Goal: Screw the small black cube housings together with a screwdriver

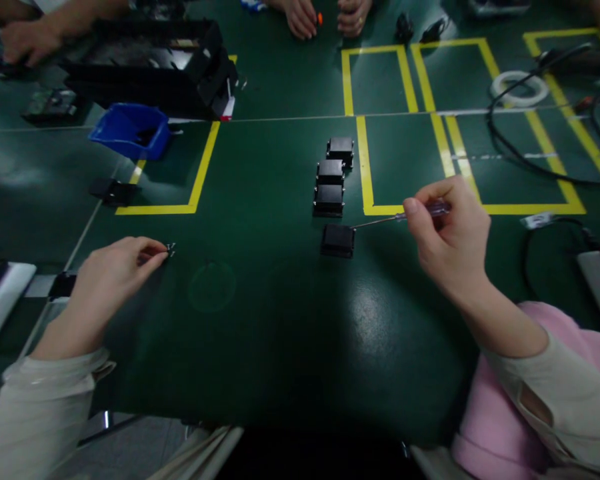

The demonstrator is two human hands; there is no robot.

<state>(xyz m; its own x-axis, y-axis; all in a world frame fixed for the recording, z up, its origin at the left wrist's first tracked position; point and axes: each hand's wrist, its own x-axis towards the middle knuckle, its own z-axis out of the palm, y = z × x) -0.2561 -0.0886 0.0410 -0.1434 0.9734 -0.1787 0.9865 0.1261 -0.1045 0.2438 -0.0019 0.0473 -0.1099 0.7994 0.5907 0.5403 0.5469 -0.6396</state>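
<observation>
My right hand [450, 240] grips a thin screwdriver [437, 209] with a see-through purplish handle, its shaft pointing left. The tip meets, or nearly meets, the upper right corner of the nearest black block [338, 239]. Beyond that block, several like it run away from me in a rough column, among them a middle block [329, 197] and the farthest block [341, 148], with small shiny points at their corners. At the left, my left hand [115, 273] has thumb and forefinger pinched at small silver screws [171, 250], low over the table.
A blue bin [130, 130] with dark contents stands far left, near a black slotted rack [150, 67]. A small black part [114, 191] lies before it. Yellow tape [367, 167] marks the green table. A white ring [520, 89] and black cables lie right. Other people's hands [300, 17] are across.
</observation>
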